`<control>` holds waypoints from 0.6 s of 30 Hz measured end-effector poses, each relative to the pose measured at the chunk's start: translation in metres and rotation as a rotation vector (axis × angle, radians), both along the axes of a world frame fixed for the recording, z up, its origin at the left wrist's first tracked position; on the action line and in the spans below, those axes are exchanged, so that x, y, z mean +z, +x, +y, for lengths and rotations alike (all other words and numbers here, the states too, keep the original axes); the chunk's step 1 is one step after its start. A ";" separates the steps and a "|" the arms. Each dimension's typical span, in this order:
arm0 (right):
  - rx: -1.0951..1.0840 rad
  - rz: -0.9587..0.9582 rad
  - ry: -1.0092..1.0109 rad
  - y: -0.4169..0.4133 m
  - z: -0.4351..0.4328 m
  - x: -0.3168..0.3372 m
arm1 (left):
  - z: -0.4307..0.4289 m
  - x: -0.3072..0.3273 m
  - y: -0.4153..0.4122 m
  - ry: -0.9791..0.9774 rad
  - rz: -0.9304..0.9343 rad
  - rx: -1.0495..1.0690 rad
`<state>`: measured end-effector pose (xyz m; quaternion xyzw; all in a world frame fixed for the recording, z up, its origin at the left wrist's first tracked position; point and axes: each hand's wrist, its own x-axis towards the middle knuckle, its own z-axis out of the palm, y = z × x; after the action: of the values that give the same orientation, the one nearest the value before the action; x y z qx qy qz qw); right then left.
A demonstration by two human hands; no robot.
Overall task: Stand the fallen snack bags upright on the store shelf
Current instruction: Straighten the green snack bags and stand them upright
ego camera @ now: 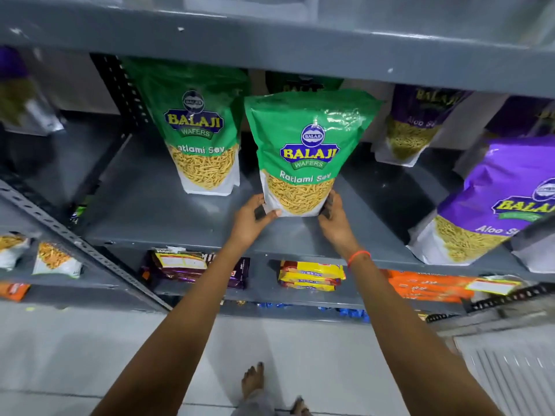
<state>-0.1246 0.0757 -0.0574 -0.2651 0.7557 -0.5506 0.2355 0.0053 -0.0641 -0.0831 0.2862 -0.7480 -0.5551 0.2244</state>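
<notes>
A green Ratlami Sev snack bag (306,151) stands upright on the grey shelf (168,214), near the front middle. My left hand (252,219) grips its lower left corner and my right hand (332,216) grips its lower right corner. A second green bag (198,127) stands upright further back to the left. Behind the held bag another dark green bag (300,81) is mostly hidden. Purple Aloo Sev bags stand at the right: one at the back (417,124), one large and leaning at the front right (492,202).
The shelf above (270,46) overhangs the bag tops. A perforated upright post (120,88) bounds the bay at the left, with more bags (21,91) beyond it. The lower shelf holds biscuit packets (310,274) and orange packs (426,285). My bare feet (255,382) stand on the tiled floor.
</notes>
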 end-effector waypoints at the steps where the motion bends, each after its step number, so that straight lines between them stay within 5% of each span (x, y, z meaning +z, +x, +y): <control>1: 0.008 0.010 0.012 0.008 0.008 -0.003 | 0.005 -0.002 0.007 -0.021 -0.005 0.010; 18: 0.060 0.035 0.056 0.047 0.065 -0.004 | 0.047 0.004 0.061 -0.077 -0.120 0.007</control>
<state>-0.0773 0.1409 -0.0609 -0.2903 0.7665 -0.5174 0.2459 0.0664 -0.0173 -0.0794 0.3127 -0.7799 -0.5070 0.1922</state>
